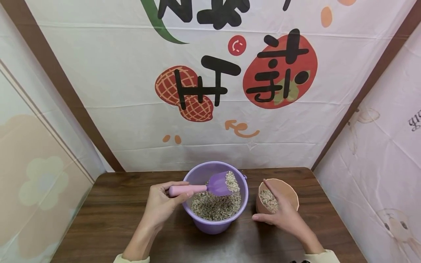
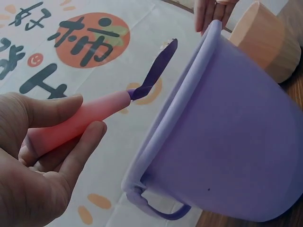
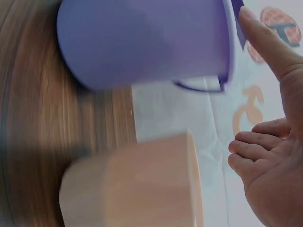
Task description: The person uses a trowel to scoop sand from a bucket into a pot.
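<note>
A toy shovel with a pink handle and purple blade point(image 1: 217, 184) is held by my left hand point(image 1: 158, 204), the thumb and fingers pinching its handle point(image 2: 94, 118). Pale grit lies on the blade's tip. Below the blade stands a purple bucket point(image 1: 212, 228), partly filled with grey-brown grit point(image 1: 215, 208). To its right is an orange-tan pot point(image 1: 291, 195) with similar grit inside. My right hand point(image 1: 284, 213) hovers over the pot's opening, partly hiding it in the head view. In the right wrist view its fingers point(image 3: 258, 146) are loose and hold nothing, apart from the pot's rim.
The dark wooden table point(image 1: 108, 212) carries both containers. A printed white cloth wall point(image 1: 131, 120) rises right behind its back edge, with more cloth panels on both sides. The bucket's purple carrying handle point(image 2: 165, 213) hangs at its side.
</note>
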A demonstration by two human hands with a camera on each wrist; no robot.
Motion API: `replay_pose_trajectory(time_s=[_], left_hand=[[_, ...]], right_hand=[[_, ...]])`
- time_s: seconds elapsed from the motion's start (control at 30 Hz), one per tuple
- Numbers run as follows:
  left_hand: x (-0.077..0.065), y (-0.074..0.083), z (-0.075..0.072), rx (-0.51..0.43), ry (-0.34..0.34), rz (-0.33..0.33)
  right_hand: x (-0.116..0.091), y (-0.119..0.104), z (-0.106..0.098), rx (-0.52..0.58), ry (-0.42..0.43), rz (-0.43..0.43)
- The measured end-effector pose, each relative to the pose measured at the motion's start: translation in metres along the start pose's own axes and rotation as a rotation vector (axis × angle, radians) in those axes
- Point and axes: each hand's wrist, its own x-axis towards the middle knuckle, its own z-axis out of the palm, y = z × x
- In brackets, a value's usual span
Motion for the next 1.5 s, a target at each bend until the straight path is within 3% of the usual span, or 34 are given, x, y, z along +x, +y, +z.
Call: replay_pose_trajectory(time_s=[0.17, 0.33, 0.5, 0.77, 0.97, 1.3, 1.5], left_hand=[[0.001, 0.004, 0.007, -0.028, 0.001, -0.016], [0.003, 0.008, 0.016, -0.067, 0.001, -0.026], [0.003, 0.01, 0.026, -0.065, -0.021, -0.004], [0.003, 0.01, 0.055, -0.08, -0.057, 0.061], [0.0, 0.008, 0.079, -0.048, -0.053, 0.068], [-0.002, 0.005, 0.118, 0.137, -0.017, 0.134], [0.002, 0.002, 0.139, 0.157, -0.029, 0.15]], right_hand=[[-0.009, 0.016, -0.024, -0.08, 0.05, 0.05], [-0.021, 0.03, -0.047, -0.121, 0.027, 0.218], [-0.028, 0.047, -0.058, -0.165, 0.004, 0.279], [-0.035, 0.07, -0.055, -0.16, -0.058, 0.361], [-0.038, 0.081, -0.051, -0.122, -0.064, 0.385], [-0.04, 0.083, -0.05, -0.058, -0.057, 0.378], [-0.041, 0.085, -0.048, -0.035, -0.052, 0.377]])
